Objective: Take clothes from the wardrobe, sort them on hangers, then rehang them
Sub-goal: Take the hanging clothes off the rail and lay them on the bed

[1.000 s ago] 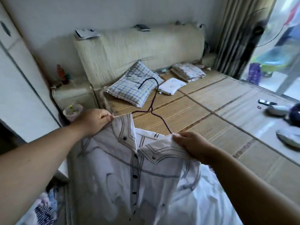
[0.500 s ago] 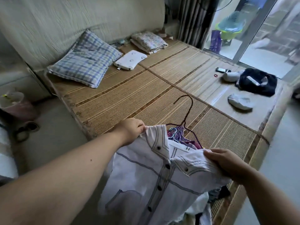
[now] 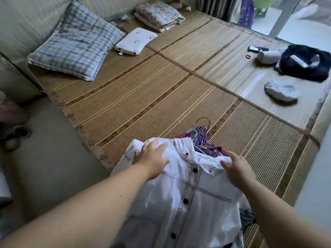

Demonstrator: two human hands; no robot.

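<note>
Head view. White button-front shirt with dark stitching and dark buttons lies front-up at the near edge of the bed, draped over a pile of other clothes, lower part hanging toward the camera. Left hand is released, fingers spread flat, pressing on the shirt's shoulder left of the collar. Right hand rests on the other shoulder with fingertips at the collar; cannot tell whether it pinches the fabric or only touches it.

Bundle of purple and teal hangers pokes out just beyond the collar, on a maroon garment, with a thin dark wire hook sticking up past it. Dark patterned fabric shows under the shirt's right side.

Bed is covered by a striped brown bamboo mat. Far end: blue-and-white plaid pillow, small white flat pillow beside it, folded floral blanket further back. Right side, well apart from the shirt: dark navy garment, black phone, small red hair tie, crumpled pale grey cloth.
</note>
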